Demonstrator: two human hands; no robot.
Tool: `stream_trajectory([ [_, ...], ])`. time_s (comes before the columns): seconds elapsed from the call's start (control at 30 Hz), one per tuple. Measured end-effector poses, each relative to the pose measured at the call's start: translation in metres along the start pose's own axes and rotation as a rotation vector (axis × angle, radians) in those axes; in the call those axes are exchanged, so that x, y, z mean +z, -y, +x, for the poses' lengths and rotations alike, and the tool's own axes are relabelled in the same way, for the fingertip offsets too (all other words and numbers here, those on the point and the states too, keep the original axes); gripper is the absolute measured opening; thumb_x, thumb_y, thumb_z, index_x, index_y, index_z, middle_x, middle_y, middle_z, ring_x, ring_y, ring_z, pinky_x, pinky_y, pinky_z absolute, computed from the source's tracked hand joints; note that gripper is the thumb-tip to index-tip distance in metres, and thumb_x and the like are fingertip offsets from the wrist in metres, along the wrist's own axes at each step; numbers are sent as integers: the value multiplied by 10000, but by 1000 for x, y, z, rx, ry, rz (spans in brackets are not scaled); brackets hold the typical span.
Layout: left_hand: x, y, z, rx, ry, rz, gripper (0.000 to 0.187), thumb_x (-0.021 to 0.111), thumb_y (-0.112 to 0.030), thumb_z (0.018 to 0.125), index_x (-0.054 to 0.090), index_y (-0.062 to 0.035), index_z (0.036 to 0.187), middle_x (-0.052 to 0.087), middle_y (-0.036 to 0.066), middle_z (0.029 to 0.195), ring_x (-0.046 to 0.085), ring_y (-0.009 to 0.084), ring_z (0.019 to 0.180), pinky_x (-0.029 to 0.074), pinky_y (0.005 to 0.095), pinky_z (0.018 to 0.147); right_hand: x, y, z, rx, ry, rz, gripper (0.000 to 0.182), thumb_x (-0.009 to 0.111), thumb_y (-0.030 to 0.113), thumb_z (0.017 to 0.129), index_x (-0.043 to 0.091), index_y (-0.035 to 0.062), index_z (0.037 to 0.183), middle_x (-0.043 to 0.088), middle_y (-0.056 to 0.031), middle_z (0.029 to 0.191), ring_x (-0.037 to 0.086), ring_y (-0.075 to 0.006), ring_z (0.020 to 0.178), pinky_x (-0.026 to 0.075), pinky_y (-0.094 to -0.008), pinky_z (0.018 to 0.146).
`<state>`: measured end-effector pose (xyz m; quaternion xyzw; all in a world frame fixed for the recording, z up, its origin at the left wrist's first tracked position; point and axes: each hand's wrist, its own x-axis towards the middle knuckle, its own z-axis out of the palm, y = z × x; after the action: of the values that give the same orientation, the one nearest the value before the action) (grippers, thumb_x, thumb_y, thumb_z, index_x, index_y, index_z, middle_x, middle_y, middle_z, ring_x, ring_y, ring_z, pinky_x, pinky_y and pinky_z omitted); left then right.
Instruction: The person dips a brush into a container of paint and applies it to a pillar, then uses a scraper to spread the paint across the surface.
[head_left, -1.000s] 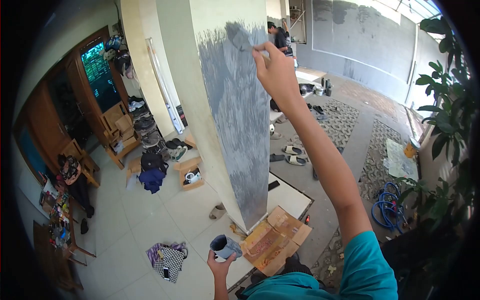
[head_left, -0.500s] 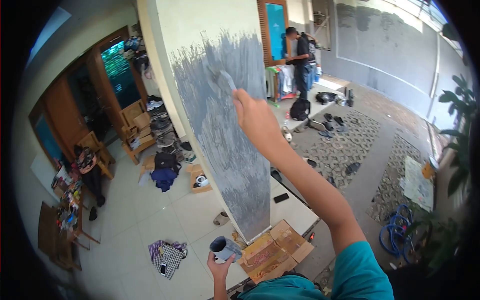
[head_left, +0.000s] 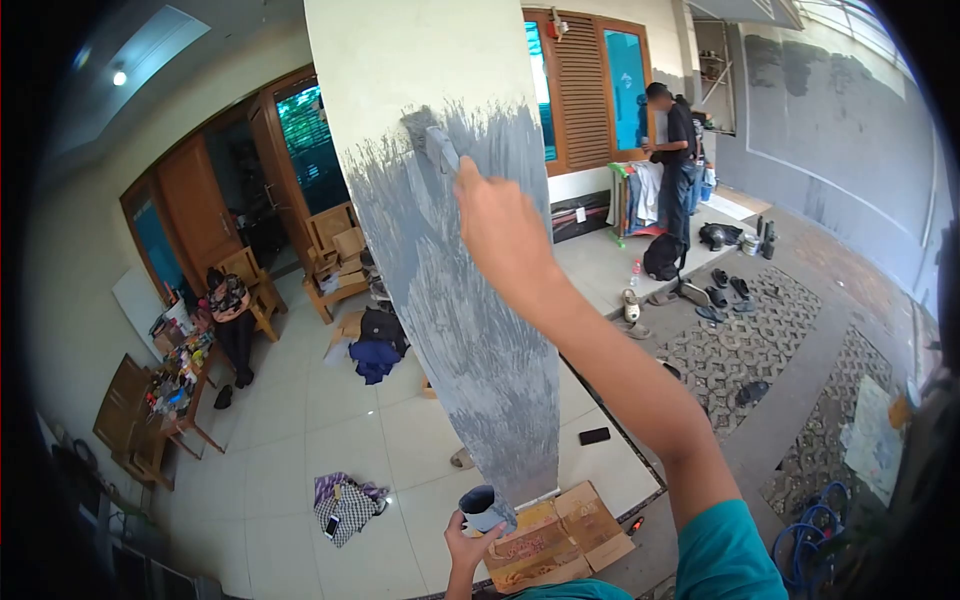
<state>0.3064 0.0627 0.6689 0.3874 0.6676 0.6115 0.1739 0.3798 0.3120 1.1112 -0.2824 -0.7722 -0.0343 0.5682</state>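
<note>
My right hand [head_left: 500, 225] is closed round the handle of a paintbrush [head_left: 434, 140]. The bristles press against the pillar, near the ragged upper edge of its grey paint. Cream surface shows above that edge on the pillar [head_left: 455, 330], and streaky grey covers the face below. Low down, my left hand [head_left: 468, 548] grips a grey-smeared cup [head_left: 488, 508] with a dark inside, tilted slightly. A flattened cardboard box [head_left: 565, 540] lies at the pillar's foot, beside the cup in view.
A phone [head_left: 594, 436] lies on the tiled ledge to the right. Checked cloth [head_left: 345, 510] with another phone rests on the floor at left. One person [head_left: 680, 150] stands by a clothes rack; another [head_left: 235, 320] sits at left. Shoes [head_left: 735, 290] and a blue hose [head_left: 805, 545] lie outside.
The brush has moved up the pillar, closer to the upper edge of the grey paint. My view has shifted upward and left. The cup stays in my left hand.
</note>
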Motion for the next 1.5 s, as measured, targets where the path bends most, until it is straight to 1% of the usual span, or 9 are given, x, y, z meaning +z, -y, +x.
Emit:
stream_trajectory([
  [0.33, -12, -7, -18, -19, -92, 114, 542, 923, -231, 572, 663, 25, 973, 684, 99, 909, 643, 176, 841, 513, 325, 765, -7, -7, -86, 137, 357, 99, 322, 535, 9, 902, 552, -90, 1209, 638, -293, 814, 667, -442, 727, 545, -491, 631],
  [0.6, -35, -1, -7, 9, -8, 57, 532, 920, -208, 580, 663, 23, 984, 685, 88, 916, 649, 175, 842, 518, 321, 770, -21, 12, -5, -26, -186, 287, 148, 569, 84, 922, 582, -59, 961, 635, -283, 798, 621, -485, 778, 486, -526, 655],
  [0.83, -74, 6, 4, 4, 0, -27, 551, 925, -216, 570, 664, 17, 995, 682, 84, 917, 644, 172, 838, 512, 318, 758, 13, 15, -56, 162, 51, 144, 174, 558, 107, 928, 605, -26, 1031, 607, -290, 770, 596, -480, 762, 465, -522, 650],
  [0.9, -85, 18, 6, 15, 3, -21, 561, 926, -216, 565, 664, 12, 1006, 682, 81, 924, 642, 172, 851, 510, 321, 761, 2, 19, -79, 162, 196, 130, 144, 542, 97, 936, 587, -38, 959, 623, -290, 756, 607, -493, 773, 484, -533, 679],
  [1.03, -102, 26, 16, 47, 43, 17, 567, 927, -214, 560, 664, 7, 1012, 682, 78, 928, 637, 169, 860, 508, 325, 766, -24, 38, -68, 239, 134, 97, 169, 539, 114, 940, 600, -33, 994, 618, -287, 734, 609, -487, 757, 485, -521, 666],
  [1.1, -107, 23, 19, 19, 61, -25, 570, 928, -217, 559, 663, 7, 1011, 679, 77, 927, 629, 166, 850, 504, 323, 771, -27, 48, -42, 114, -103, 137, 200, 553, 145, 940, 611, -26, 1025, 622, -276, 722, 613, -480, 742, 490, -512, 662],
  [1.23, -114, 22, 21, 4, 78, 13, 569, 928, -217, 560, 662, 7, 1011, 678, 75, 925, 630, 166, 853, 501, 320, 786, -9, 52, 0, 49, -233, 104, 245, 556, 189, 952, 618, -33, 1036, 629, -272, 762, 629, -463, 763, 485, -497, 654],
  [1.3, -115, 19, 21, 17, 75, 6, 571, 928, -225, 560, 661, 7, 1008, 676, 69, 912, 630, 167, 852, 495, 321, 778, 12, 38, 1, 211, -36, -71, 194, 570, 181, 938, 602, -8, 970, 637, -282, 783, 604, -498, 778, 498, -539, 686],
  [1.5, -118, 36, 14, -12, 58, -51, 549, 928, -241, 558, 653, 0, 967, 669, 59, 868, 631, 168, 821, 488, 320, 731, 12, 22, -69, 223, 172, 7, 200, 550, 207, 946, 603, 15, 949, 637, -285, 796, 604, -501, 792, 498, -554, 693],
])
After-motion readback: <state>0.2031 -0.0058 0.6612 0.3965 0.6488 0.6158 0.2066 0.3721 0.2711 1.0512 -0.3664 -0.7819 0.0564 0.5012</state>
